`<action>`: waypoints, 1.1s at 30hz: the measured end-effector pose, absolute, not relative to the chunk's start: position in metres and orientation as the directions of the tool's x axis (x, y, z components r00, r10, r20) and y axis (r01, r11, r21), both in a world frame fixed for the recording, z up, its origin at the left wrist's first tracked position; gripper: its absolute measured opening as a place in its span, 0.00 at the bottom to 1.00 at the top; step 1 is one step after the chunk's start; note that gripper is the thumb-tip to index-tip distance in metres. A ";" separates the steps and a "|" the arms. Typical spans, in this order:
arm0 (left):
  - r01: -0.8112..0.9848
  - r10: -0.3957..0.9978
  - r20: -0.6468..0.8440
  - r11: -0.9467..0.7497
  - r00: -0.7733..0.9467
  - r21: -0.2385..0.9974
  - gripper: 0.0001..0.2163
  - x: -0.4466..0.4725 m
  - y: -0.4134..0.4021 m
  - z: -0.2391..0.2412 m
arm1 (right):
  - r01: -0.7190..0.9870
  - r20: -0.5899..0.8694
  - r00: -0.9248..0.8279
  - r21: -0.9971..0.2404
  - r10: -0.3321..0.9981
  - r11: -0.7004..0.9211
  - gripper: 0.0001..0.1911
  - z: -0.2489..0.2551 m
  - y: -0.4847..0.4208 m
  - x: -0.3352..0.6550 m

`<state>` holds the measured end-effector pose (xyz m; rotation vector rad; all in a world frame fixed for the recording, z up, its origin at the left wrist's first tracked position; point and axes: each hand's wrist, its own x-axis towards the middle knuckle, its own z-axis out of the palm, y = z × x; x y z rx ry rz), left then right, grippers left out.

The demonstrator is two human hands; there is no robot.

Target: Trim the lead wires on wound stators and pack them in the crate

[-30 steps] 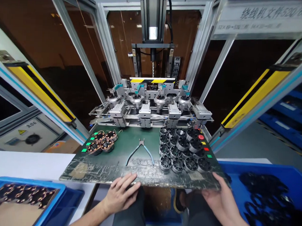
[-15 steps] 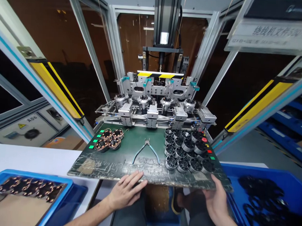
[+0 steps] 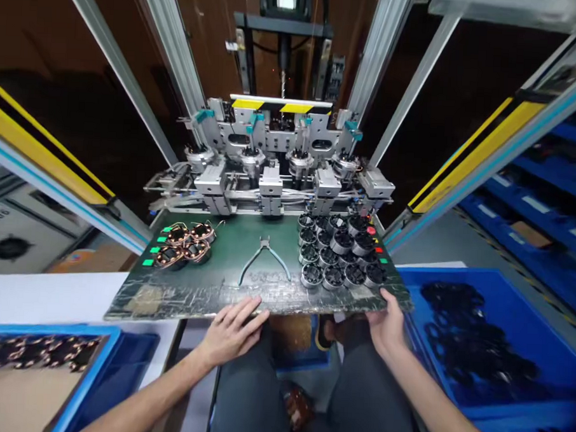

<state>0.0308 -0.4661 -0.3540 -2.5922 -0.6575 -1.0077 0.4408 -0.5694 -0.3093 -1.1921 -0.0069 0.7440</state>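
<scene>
On the scratched, green-coated worktop (image 3: 232,239), the left hand (image 3: 234,331) rests its released grip at the front edge, the right hand (image 3: 387,325) clasps this same edge, and slim blue-handled pliers (image 3: 264,243) lie spread between copper-wound rings (image 3: 170,256) and black-and-silver cylinders (image 3: 333,277).

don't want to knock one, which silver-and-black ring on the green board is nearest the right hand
The front row's rightmost ring, just beyond the right hand; the others are farther left or farther back.
</scene>
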 end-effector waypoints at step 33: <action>0.511 0.264 0.715 -0.846 0.647 -0.151 0.25 0.030 -0.466 -0.354 | -0.523 -0.412 0.785 -0.840 0.464 0.140 0.26 -0.316 -0.573 0.446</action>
